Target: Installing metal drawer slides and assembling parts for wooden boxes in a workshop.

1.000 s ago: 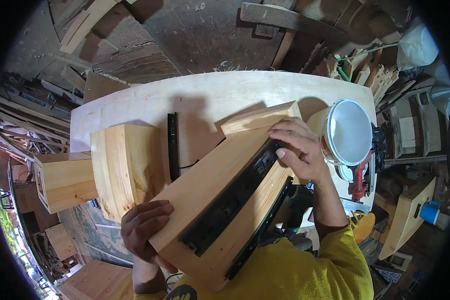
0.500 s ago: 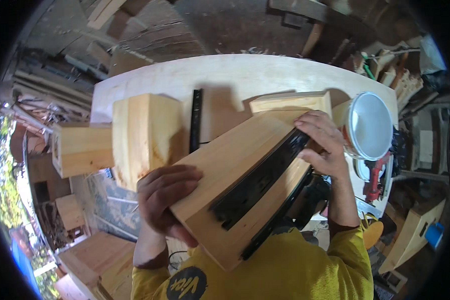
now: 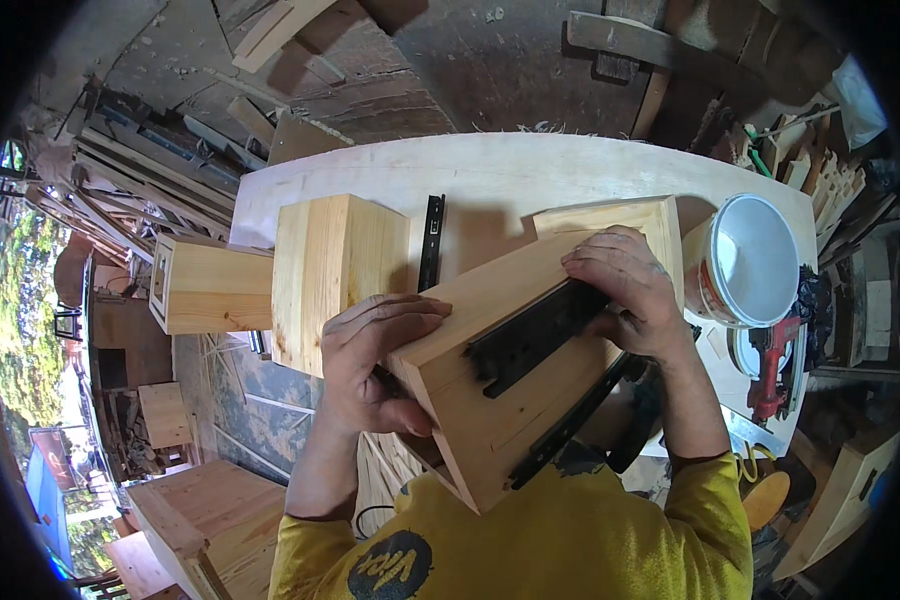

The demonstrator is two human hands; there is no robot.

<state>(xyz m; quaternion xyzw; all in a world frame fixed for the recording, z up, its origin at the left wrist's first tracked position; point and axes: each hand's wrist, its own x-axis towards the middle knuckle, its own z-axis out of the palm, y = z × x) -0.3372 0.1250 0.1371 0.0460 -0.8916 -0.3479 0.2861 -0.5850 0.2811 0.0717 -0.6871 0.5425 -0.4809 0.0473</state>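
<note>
A pale wooden drawer (image 3: 505, 430) is held tilted in front of my chest, between both hands. My left hand (image 3: 375, 355) grips its near left end, thumb below and fingers over the top edge. At the far right end, my right hand (image 3: 635, 290) is closed over the upper edge, its thumb against the side. A black drawer slide (image 3: 540, 340) lies along the side facing me, partly covered by my right hand. Another black slide (image 3: 570, 425) runs along the lower edge; whether it is fastened cannot be made out.
On the white tabletop (image 3: 390, 165) are a wooden box (image 3: 315, 280), a loose black slide (image 3: 433, 245), a shallow wooden frame (image 3: 660, 215) and a white bucket (image 3: 755, 255). A red power tool (image 3: 770, 370) lies at the right. More wooden boxes (image 3: 215, 285) stand left.
The drawer has turned in my hands, so its near end faces me more and sits higher. Both hands keep their hold. The whole view has shifted a little.
</note>
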